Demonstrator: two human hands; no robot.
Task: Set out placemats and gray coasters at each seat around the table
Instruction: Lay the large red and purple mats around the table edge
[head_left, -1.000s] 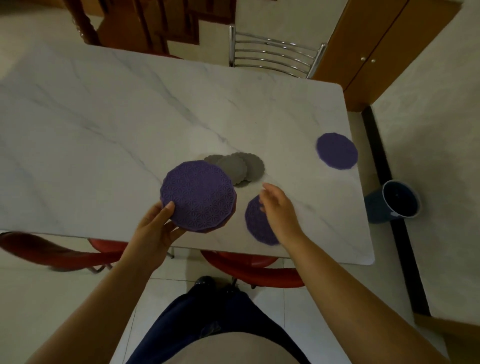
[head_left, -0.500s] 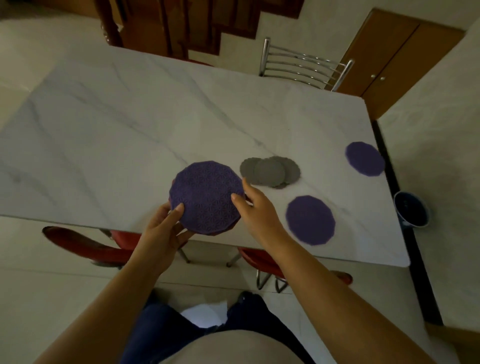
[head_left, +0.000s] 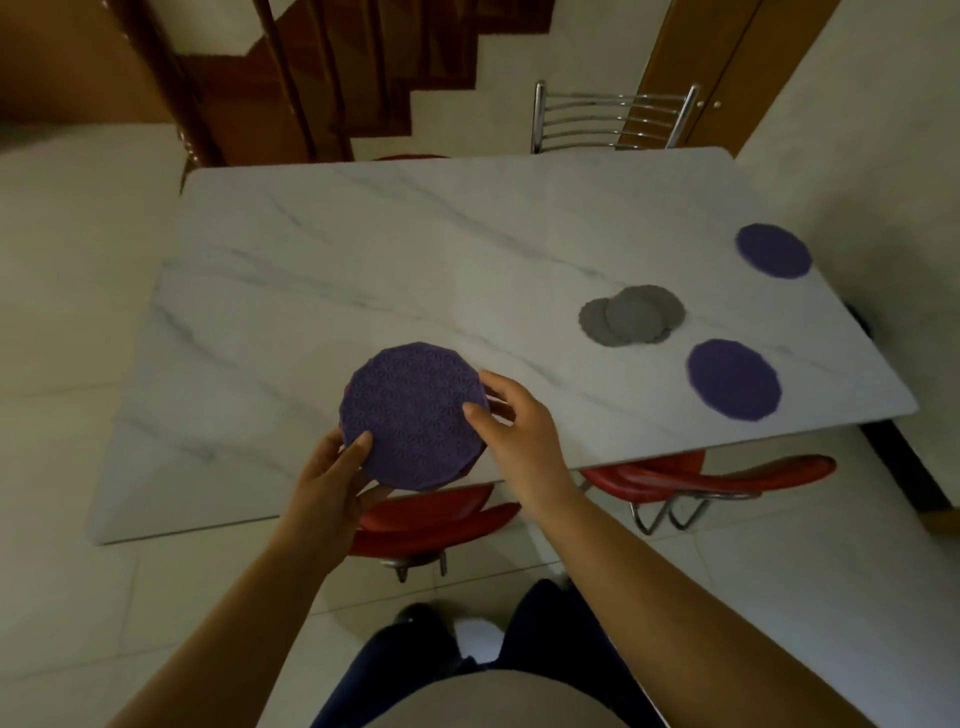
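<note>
I hold a stack of round purple patterned placemats (head_left: 413, 413) just above the near edge of the white marble table (head_left: 363, 249). My left hand (head_left: 337, 473) grips the stack from below at its near left side. My right hand (head_left: 511, 421) pinches its right edge with thumb on top. One purple placemat (head_left: 733, 386) lies flat near the table's front right edge. Another purple placemat (head_left: 774, 250) lies at the far right. A small pile of gray coasters (head_left: 631, 315) sits between them, overlapping one another.
Two red chairs (head_left: 717, 480) are tucked under the near side of the table. A metal-backed chair (head_left: 613, 119) stands at the far side. A wooden staircase (head_left: 332, 67) rises behind the table, and wooden cabinet doors (head_left: 727, 67) are at the back right.
My right hand left the placemat it had laid near the front edge and came back onto the stack. I have shifted left along the table, carrying the stack with both hands.
</note>
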